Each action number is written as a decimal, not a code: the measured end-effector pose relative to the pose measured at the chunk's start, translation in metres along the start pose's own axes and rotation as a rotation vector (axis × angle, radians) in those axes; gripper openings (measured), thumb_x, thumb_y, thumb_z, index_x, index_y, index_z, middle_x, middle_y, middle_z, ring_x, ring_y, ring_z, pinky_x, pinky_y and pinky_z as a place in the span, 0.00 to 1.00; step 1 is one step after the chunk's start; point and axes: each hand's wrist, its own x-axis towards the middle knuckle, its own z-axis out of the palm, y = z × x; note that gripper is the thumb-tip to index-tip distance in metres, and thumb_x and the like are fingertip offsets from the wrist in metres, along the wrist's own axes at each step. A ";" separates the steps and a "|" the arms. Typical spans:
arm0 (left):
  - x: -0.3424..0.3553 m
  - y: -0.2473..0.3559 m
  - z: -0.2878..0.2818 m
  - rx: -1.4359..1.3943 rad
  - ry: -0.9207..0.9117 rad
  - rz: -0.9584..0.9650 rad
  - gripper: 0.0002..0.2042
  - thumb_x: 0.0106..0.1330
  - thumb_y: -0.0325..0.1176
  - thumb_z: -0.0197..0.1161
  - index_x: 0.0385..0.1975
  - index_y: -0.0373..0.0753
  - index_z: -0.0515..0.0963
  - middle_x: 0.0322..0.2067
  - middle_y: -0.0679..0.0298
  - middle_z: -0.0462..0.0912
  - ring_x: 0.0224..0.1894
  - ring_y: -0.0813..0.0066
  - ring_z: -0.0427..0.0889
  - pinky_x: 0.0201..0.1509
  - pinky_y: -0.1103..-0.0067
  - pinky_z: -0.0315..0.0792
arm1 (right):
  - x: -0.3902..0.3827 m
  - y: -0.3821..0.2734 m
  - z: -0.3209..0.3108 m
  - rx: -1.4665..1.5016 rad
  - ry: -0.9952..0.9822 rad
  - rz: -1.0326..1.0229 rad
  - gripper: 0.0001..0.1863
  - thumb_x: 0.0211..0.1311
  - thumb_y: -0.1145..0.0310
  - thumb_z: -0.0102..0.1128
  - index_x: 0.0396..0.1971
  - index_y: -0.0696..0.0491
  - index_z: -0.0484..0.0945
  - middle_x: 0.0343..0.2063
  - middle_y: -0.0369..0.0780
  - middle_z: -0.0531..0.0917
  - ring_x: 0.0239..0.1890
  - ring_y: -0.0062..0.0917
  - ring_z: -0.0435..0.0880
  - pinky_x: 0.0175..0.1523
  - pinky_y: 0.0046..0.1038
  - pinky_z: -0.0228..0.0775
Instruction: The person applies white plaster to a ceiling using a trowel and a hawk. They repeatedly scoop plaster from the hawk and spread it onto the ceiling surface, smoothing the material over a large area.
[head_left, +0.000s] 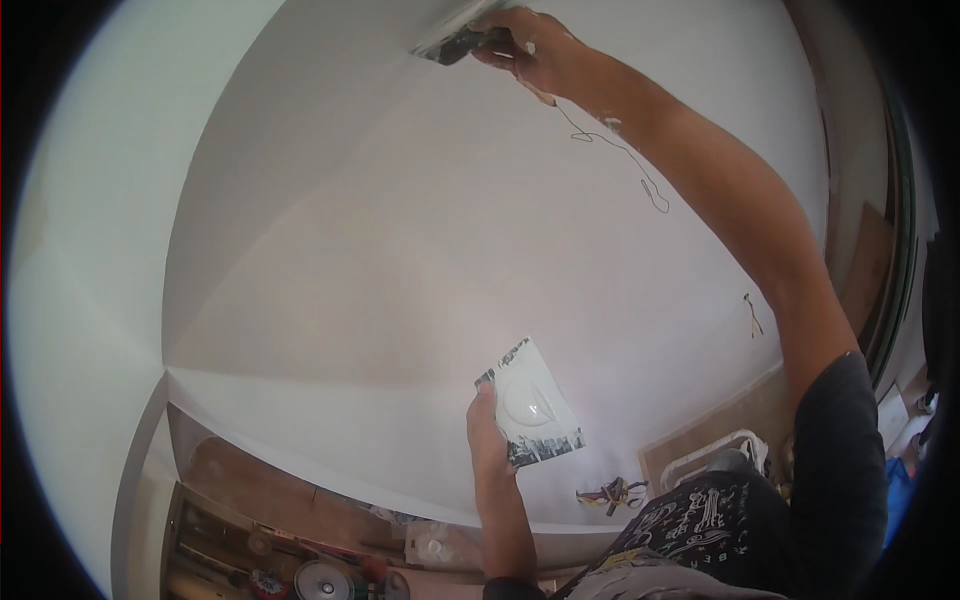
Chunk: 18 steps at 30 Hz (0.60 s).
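At 12 o'clock, a putty blade (pixel 447 48) is gripped by the right hand (pixel 537 50). At 5, a plate (pixel 548 446) is gripped by the left hand (pixel 487 430), likely so white paste (pixel 525 405) is kept near.

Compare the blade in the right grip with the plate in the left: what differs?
- Place: the blade is at the picture's top edge; the plate is low, near the middle.
- Pose: the blade shows at a steep slant; the plate turns its broad face to the camera.
- Load: the plate carries a mound of white paste; no mound shows on the blade.
Shared: both are flat, dark in places and smeared white.
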 end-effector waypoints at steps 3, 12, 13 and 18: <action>-0.007 0.002 0.005 -0.020 0.016 0.005 0.22 0.74 0.42 0.43 0.51 0.26 0.69 0.45 0.51 0.78 0.44 0.65 0.81 0.47 0.73 0.77 | -0.003 -0.023 0.013 -0.076 0.114 0.061 0.09 0.63 0.71 0.55 0.39 0.61 0.77 0.38 0.44 0.80 0.45 0.26 0.78 0.54 0.26 0.72; -0.014 0.011 0.008 0.021 -0.006 0.008 0.22 0.74 0.43 0.44 0.50 0.26 0.70 0.44 0.52 0.78 0.44 0.66 0.82 0.47 0.73 0.77 | -0.066 -0.081 0.035 -0.075 -0.181 -0.040 0.10 0.61 0.74 0.58 0.41 0.61 0.73 0.32 0.43 0.78 0.36 0.21 0.77 0.43 0.19 0.73; -0.016 0.011 0.002 0.028 -0.009 0.010 0.22 0.74 0.43 0.44 0.50 0.26 0.70 0.44 0.52 0.78 0.43 0.66 0.82 0.47 0.73 0.77 | -0.082 -0.085 0.047 -0.062 -0.192 -0.021 0.10 0.60 0.74 0.59 0.40 0.61 0.73 0.32 0.43 0.78 0.34 0.20 0.77 0.40 0.18 0.73; -0.022 0.024 0.010 0.044 -0.096 0.011 0.22 0.74 0.43 0.43 0.50 0.26 0.70 0.44 0.52 0.78 0.43 0.66 0.82 0.46 0.73 0.78 | -0.115 -0.121 0.077 -0.020 -0.228 -0.031 0.08 0.59 0.74 0.61 0.36 0.61 0.73 0.30 0.43 0.79 0.27 0.19 0.77 0.31 0.13 0.75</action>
